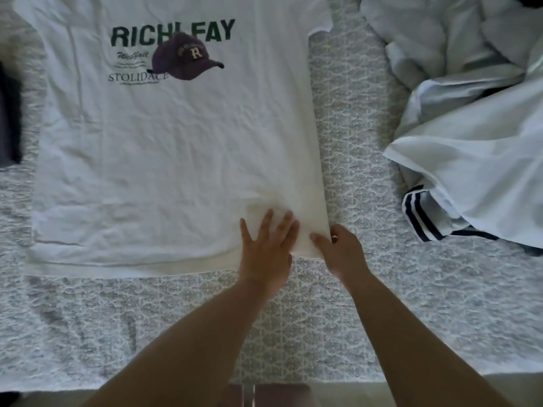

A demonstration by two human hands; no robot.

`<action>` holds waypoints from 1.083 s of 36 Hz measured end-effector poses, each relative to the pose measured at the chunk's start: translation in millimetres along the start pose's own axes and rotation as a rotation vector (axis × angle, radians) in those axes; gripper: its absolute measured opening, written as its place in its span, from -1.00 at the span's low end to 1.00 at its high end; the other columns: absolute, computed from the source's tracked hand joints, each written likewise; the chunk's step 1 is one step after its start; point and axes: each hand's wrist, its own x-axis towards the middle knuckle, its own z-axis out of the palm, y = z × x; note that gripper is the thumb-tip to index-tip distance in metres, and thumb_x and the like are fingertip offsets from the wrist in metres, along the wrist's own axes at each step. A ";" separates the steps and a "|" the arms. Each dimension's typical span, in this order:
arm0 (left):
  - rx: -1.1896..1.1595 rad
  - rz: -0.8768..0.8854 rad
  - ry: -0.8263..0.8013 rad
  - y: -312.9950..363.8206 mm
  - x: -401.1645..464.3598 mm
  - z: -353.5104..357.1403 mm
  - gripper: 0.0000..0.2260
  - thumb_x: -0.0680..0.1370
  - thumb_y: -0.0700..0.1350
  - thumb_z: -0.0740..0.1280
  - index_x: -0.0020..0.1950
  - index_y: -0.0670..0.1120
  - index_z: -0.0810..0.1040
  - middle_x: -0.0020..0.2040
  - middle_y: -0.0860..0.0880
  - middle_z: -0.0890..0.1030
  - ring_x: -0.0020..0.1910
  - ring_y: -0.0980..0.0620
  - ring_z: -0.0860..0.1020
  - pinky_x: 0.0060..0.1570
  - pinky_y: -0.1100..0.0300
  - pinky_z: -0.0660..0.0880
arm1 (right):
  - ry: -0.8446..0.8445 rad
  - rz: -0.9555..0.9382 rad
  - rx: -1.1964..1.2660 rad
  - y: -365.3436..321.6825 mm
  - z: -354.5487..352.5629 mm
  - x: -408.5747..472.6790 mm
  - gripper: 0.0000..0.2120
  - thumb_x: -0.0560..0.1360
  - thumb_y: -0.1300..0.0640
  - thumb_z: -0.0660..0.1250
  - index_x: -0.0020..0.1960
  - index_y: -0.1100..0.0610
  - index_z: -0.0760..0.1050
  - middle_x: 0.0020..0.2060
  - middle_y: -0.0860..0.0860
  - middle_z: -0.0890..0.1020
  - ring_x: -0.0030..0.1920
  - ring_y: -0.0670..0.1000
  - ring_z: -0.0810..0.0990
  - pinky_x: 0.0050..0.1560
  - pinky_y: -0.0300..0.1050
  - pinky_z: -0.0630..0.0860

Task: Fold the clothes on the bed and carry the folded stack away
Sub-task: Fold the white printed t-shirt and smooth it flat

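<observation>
Head view: a white cotton T-shirt with dark green "RICHLEAY" lettering and a printed purple cap lies spread flat, face up, on the bed, which carries a grey-and-white patterned quilted cover. The shirt's hem runs along the near side; its upper part runs out of the frame at the top. The left hand lies flat on the shirt close to its near right corner, fingers straight and spread apart, palm pressing the cloth down. The right hand sits just beside it at that same corner, thumb and fingers closed in a pinch on the shirt's edge, where the fabric bunches slightly. To the right, well apart from the shirt, a crumpled heap of pale white garments rests on the bed; one piece shows a navy-and-white striped cuff. A dark item shows at the left frame edge, identity unclear.
</observation>
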 end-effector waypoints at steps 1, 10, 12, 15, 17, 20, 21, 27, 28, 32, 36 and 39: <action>0.013 0.020 0.003 -1.1 -1.4 -0.2 -0.40 0.61 0.06 0.07 0.56 0.07 -0.18 0.56 0.08 -0.24 0.53 -0.10 -0.23 0.32 -0.40 -0.26 | -0.006 -0.017 -0.018 1.1 -2.6 0.4 -0.87 0.52 0.00 0.30 -0.04 0.05 0.43 -0.27 -0.12 0.49 -0.27 -0.15 0.45 -0.35 -0.29 0.28; -0.088 -0.005 -0.022 17.7 -20.5 8.5 -0.48 0.62 0.06 0.05 0.56 0.13 -0.05 0.57 0.07 -0.16 0.54 -0.07 -0.20 0.39 -0.30 -0.17 | -0.036 0.001 -0.440 11.1 -13.5 -2.4 -0.71 0.58 -0.05 0.16 0.15 0.10 0.48 -0.06 0.07 0.60 -0.04 0.13 0.56 -0.08 -0.07 0.45; -0.105 -0.006 -0.011 22.9 -25.3 12.0 -0.49 0.62 0.05 0.06 0.56 0.13 -0.01 0.57 0.05 -0.15 0.54 -0.09 -0.19 0.40 -0.29 -0.14 | -0.041 0.021 -0.490 11.6 -13.0 -7.8 -0.69 0.59 -0.04 0.14 0.23 0.08 0.46 0.03 0.08 0.61 0.04 0.14 0.56 -0.02 -0.05 0.45; -0.097 -0.008 -0.012 27.2 -31.0 16.4 -0.49 0.62 0.04 0.07 0.55 0.14 0.01 0.57 0.05 -0.14 0.54 -0.10 -0.18 0.40 -0.28 -0.13 | -0.103 0.072 -0.555 8.5 -10.2 -11.2 -0.68 0.57 0.00 0.18 0.28 0.07 0.45 0.07 0.06 0.60 0.08 0.12 0.57 0.05 -0.04 0.49; -0.083 0.012 -0.029 28.1 -37.3 20.2 -0.49 0.61 0.04 0.08 0.55 0.13 0.02 0.57 0.05 -0.15 0.54 -0.11 -0.17 0.39 -0.30 -0.15 | -0.185 0.122 -0.679 1.9 -10.6 -10.8 -0.67 0.51 0.05 0.27 0.26 0.07 0.47 0.05 0.04 0.60 0.07 0.09 0.58 0.00 -0.07 0.49; -0.089 0.016 -0.051 32.9 -45.9 18.7 -0.48 0.54 0.04 0.23 0.51 0.12 0.22 0.57 0.02 0.02 0.53 -0.15 0.01 0.36 -0.36 0.03 | -0.292 0.148 -0.891 -8.9 -15.7 -8.9 -0.63 0.46 0.05 0.32 0.25 0.07 0.45 0.03 0.00 0.60 0.06 0.05 0.58 -0.06 -0.10 0.44; -0.100 0.016 -0.046 34.3 -47.2 18.6 -0.46 0.53 0.06 0.25 0.50 0.12 0.23 0.57 0.02 0.01 0.54 -0.14 0.01 0.36 -0.36 0.04 | -0.293 0.153 -0.927 -11.3 -17.1 -7.3 -0.64 0.46 0.06 0.32 0.24 0.08 0.46 0.01 0.00 0.60 0.04 0.05 0.59 -0.08 -0.11 0.44; -0.377 0.089 -0.045 16.6 -51.0 23.2 -0.50 0.61 0.13 0.07 0.54 0.10 0.12 0.57 0.10 -0.09 0.54 0.07 -0.17 0.46 0.06 -0.23 | -0.121 0.186 -0.690 -10.0 -2.0 -15.9 -0.54 0.51 -0.19 0.25 0.25 0.11 0.45 0.10 0.06 0.58 0.10 0.10 0.56 0.02 -0.08 0.47; -0.455 0.049 -0.001 7.1 -54.0 21.8 -0.53 0.61 0.10 0.11 0.52 0.07 0.20 0.57 0.09 0.01 0.54 0.07 -0.05 0.46 0.12 -0.11 | -0.003 0.166 -0.614 -9.5 3.5 -20.5 -0.55 0.52 -0.16 0.25 0.28 0.11 0.42 0.13 0.08 0.56 0.13 0.12 0.53 0.05 -0.05 0.45; -0.659 -0.277 0.250 -39.6 -67.9 20.8 -0.65 0.56 -0.09 0.29 0.34 -0.03 0.47 0.42 0.00 0.37 0.40 0.01 0.29 0.28 0.12 0.34 | 0.356 -0.193 -0.730 -19.9 34.7 -43.0 -0.37 0.37 0.07 0.45 0.38 0.16 0.34 0.31 0.18 0.41 0.30 0.22 0.38 0.29 0.12 0.30; -0.765 -0.696 0.407 -99.3 -83.1 23.6 -0.74 0.48 -0.20 0.38 0.17 -0.08 0.59 0.26 -0.08 0.47 0.25 -0.10 0.39 0.20 0.09 0.35 | 0.236 -0.582 -0.753 -38.7 82.6 -53.9 -0.38 0.28 0.13 0.51 0.31 0.19 0.47 0.27 0.20 0.50 0.30 0.24 0.45 0.32 0.19 0.34; -0.727 -0.887 0.406 -150.3 -99.3 28.6 -0.76 0.49 -0.12 0.37 0.16 -0.02 0.59 0.27 -0.07 0.43 0.26 -0.12 0.35 0.17 0.03 0.34 | -0.088 -0.668 -0.869 -54.6 126.6 -64.2 -0.47 0.44 0.05 0.36 0.38 0.11 0.38 0.38 0.10 0.39 0.42 0.13 0.30 0.41 0.06 0.19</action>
